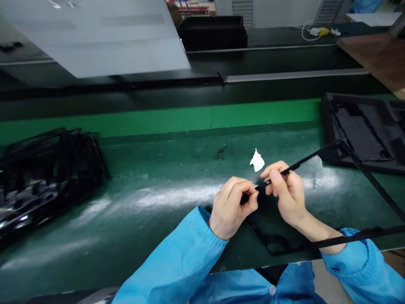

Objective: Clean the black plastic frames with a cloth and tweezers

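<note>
A thin black rectangular frame [376,183] slants across the right side, its far right part running out of view. My right hand [289,194] grips one of its long bars between thumb and fingers. Just to the left, my left hand [232,204] is closed in a pinch at the frame's left corner, which its fingers mostly hide. Whether a small piece also sits between those fingertips, I cannot tell. The frame's lower bar crosses over my right forearm. A crumpled white scrap [257,161] lies on the green table [164,169] beyond my hands.
Many black frames [47,177] are piled at the left. At the right rests a black foam tray [367,131] with dark parts in it. A pale panel [126,38] overhangs the back left; a black bin [211,33] and a white cable [311,33] are behind.
</note>
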The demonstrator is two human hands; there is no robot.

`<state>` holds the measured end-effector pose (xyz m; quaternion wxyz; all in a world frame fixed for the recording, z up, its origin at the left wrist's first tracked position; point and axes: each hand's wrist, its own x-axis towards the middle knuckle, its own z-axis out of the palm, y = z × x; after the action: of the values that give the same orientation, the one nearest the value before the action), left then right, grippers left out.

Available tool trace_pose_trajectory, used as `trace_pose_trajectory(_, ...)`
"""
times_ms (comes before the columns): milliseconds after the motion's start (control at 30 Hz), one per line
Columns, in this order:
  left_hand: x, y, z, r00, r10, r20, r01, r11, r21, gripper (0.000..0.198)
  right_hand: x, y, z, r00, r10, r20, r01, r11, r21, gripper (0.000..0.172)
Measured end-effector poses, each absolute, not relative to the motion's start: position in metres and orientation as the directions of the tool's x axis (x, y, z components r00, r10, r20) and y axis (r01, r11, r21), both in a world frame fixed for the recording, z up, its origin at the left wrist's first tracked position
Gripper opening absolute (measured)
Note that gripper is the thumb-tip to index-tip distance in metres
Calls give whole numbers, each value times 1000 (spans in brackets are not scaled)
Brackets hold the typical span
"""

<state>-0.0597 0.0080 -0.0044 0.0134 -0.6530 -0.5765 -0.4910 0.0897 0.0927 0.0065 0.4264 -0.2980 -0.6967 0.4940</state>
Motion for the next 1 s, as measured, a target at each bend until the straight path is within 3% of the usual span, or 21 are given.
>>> trace_pose_trajectory(100,-62,8,-5,-164,731,663,754,-340,562,12,88,93,9,-537,795,282,35,356,-934,34)
trace_pose_trajectory(267,-65,7,-2,-229,707,670,726,-335,601,12,87,94,9,-452,856,253,6,286,-958,36)
trace_pose_trajectory(433,-61,5,4,-190,708,680,714,-376,591,18,88,95,7,-437,856,278,-28,296,-955,34)
trace_pose_trajectory(867,-64,5,1,-83,694,715,803,-379,460,14,87,86,15,-422,755,502,132,598,-790,26)
trace_pose_trajectory(1000,-62,4,1,-92,705,703,802,-366,472,15,87,85,13,-418,737,531,160,635,-756,26)
